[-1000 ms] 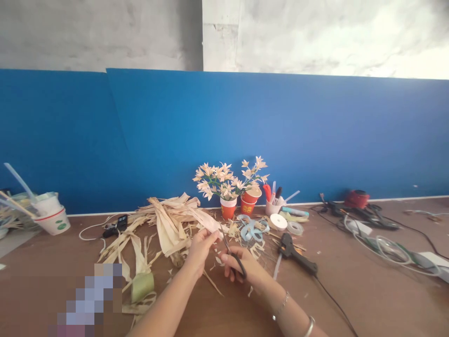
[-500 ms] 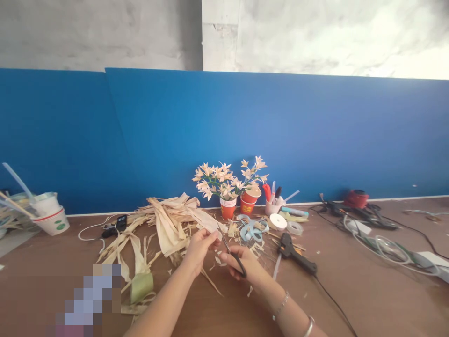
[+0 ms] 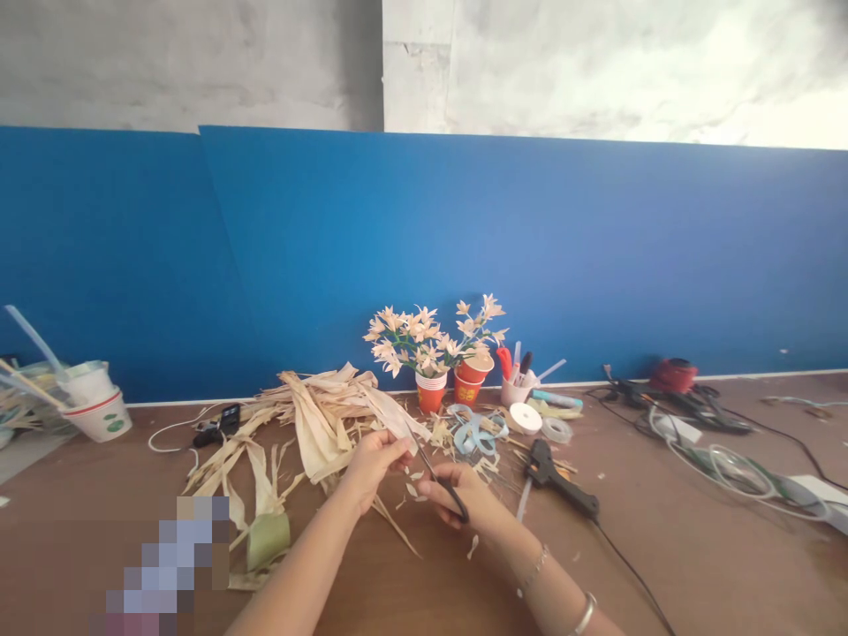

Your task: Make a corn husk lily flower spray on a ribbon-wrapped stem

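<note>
Over a brown tabletop [image 3: 636,548], the left hand [image 3: 371,465] pinches a pale, papery husk strip [image 3: 392,415] that extends past its closed fingertips. Black-handled metal scissors [image 3: 453,496] sit in the curled right hand [image 3: 467,497], blades beside the strip.

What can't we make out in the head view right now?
- Head view: what the left hand may be pinching; its fingers cover it.
- Head view: whether the tips of the scissors touch the husks; too small.
- Head view: lower ends of the flower stems; the red cup hides them.
- Head view: what lies under the mosaic patch; pixelated.
- Head view: full extent of the white cup's neighbors; left edge cuts them off.
</note>
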Motion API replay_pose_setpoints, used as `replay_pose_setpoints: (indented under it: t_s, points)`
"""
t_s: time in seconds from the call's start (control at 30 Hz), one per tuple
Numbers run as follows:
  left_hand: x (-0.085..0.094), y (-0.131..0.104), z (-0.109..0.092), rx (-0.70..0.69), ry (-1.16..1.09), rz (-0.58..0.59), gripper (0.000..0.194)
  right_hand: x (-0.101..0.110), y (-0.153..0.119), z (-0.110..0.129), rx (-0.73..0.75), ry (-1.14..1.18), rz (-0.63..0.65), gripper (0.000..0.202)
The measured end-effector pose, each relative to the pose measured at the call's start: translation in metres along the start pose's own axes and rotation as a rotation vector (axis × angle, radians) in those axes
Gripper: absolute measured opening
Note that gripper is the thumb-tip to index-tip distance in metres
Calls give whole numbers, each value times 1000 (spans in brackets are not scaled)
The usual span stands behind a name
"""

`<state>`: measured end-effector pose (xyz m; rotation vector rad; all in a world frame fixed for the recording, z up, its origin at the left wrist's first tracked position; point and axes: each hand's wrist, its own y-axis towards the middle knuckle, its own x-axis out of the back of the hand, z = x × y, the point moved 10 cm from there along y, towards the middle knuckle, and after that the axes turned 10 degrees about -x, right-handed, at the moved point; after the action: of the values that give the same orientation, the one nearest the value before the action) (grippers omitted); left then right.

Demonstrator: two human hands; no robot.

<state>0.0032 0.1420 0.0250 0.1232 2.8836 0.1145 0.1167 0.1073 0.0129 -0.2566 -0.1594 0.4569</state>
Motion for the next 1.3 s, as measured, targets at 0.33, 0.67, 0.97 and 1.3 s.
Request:
replay_pose_setpoints:
  t_s: [0.33, 0.67, 0.97, 1.3]
  points:
    - [0, 1, 1, -1, 16, 33, 29, -2, -1, -1, -10, 5, 36, 46]
    - [1, 0, -2, 25, 39, 60, 29, -3, -3, -1, -13, -12, 58, 43]
    - [7, 0, 1, 79, 92, 135, 33, -7, -8, 0, -26, -56, 139, 41]
    - [7, 0, 4, 68, 125, 128, 31, -9, -3, -10, -64, -21, 120, 41]
